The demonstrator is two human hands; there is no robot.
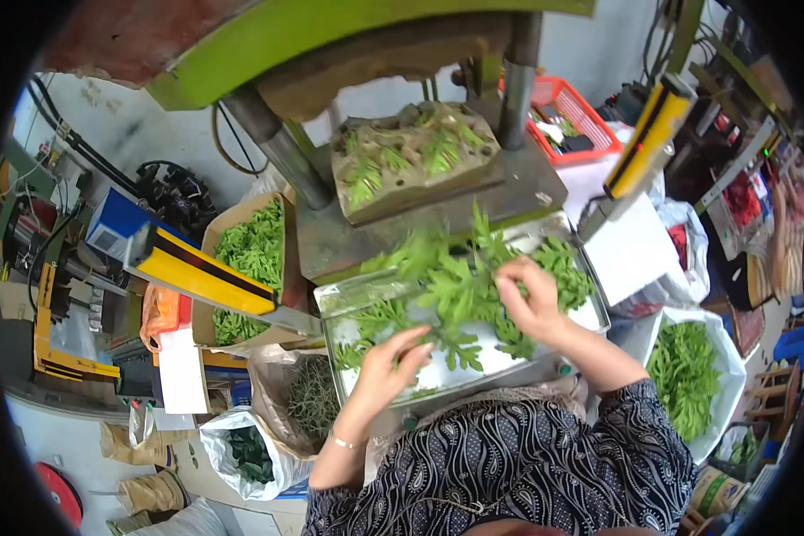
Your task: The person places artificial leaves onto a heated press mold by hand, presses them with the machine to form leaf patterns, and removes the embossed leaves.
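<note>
Bent over a metal tray point(511, 368), both my hands work among green lobed leaves that look artificial. My right hand point(531, 299) is closed, its fingers pinching a leafy spray point(456, 290) above the tray. At the lower left, my left hand point(386, 368) has thumb and fingers curled towards each other at a leaf point(460, 348) of the same spray; their exact contact is blurred. More loose leaves point(563, 272) lie in the tray at the right. Behind it, a brown leaf-shaped mould block point(420, 179) carries bright green leaf shapes on its top.
Two thick press columns point(281, 156) flank the block. Yellow-and-black bars point(205, 271) stand at both sides. Leaves fill a cardboard box point(286, 255) on the left and a white bag point(731, 357) on the right. A red basket point(590, 116) sits behind.
</note>
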